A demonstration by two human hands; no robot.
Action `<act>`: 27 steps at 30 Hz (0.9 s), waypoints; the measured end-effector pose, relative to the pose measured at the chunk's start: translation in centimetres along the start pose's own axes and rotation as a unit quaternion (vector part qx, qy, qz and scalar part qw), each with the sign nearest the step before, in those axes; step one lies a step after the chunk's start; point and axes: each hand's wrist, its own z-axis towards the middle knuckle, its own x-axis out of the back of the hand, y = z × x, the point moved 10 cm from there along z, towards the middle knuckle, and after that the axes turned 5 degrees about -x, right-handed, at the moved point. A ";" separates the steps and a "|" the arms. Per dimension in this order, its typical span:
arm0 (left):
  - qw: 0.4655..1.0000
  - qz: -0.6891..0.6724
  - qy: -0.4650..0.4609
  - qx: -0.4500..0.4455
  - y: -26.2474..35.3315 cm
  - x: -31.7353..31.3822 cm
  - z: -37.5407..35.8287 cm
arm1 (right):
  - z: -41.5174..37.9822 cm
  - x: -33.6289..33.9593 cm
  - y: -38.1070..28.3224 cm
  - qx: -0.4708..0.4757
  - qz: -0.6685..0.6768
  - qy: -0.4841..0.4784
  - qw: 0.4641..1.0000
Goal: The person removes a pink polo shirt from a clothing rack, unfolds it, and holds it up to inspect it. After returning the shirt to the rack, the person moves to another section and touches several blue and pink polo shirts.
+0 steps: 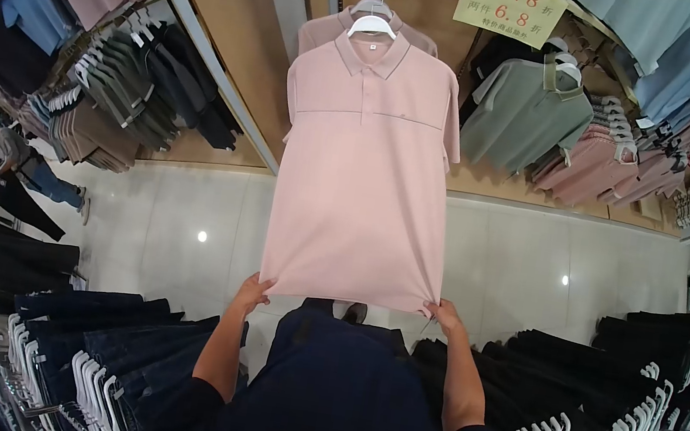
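My left fingers point(262, 298) and right fingers point(434, 307) are pinched closed on the hem corners of the pink shirt point(361, 191), spread before me. It looks light, soft, easily creased; I favour a gentle hold. Farther off, the hanger point(374, 23) inside its collar point(348, 58) offers firmer grip.

The floor point(497, 263) under me was laid with pale, glossy tiles, marked by thin joint lines and two bright spots of reflected light point(201, 236). My shoe point(355, 312) rested on it, and at the far left another person point(50, 178) stood on it. Ahead of me, a white hanger point(373, 25) held the pink polo shirt point(363, 183) by its shoulders. To either side of me, rows of white hangers point(95, 392) carried dark garments point(141, 346) side by side.
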 end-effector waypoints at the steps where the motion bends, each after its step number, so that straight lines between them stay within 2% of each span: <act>1: 1.000 0.020 -0.005 0.012 -0.4 0.2 0.2 | 0.4 0.2 0.4 -0.009 -0.002 -0.002 1.000; 3: 0.998 0.058 -0.014 0.033 -1.2 0.4 0.7 | 1.2 0.8 0.7 -0.003 -0.008 0.007 1.000; 6: 0.985 0.168 0.031 0.004 -1.2 2.2 1.3 | 2.4 1.4 1.2 0.033 -0.036 0.036 0.998; 10: 0.985 0.171 0.035 0.003 -3.6 4.3 2.3 | 4.5 1.7 3.7 0.048 -0.084 0.052 0.994; 14: 0.986 0.156 0.061 -0.005 -4.3 4.6 2.0 | 3.4 0.4 3.0 0.032 -0.102 0.062 0.992; 23: 0.990 0.105 0.094 -0.029 -5.5 2.8 2.5 | 4.3 -2.5 4.0 0.025 -0.028 0.123 0.992; 27: 0.988 0.111 0.101 -0.035 -5.1 2.6 2.4 | 3.5 -2.7 2.9 0.044 -0.031 0.119 0.991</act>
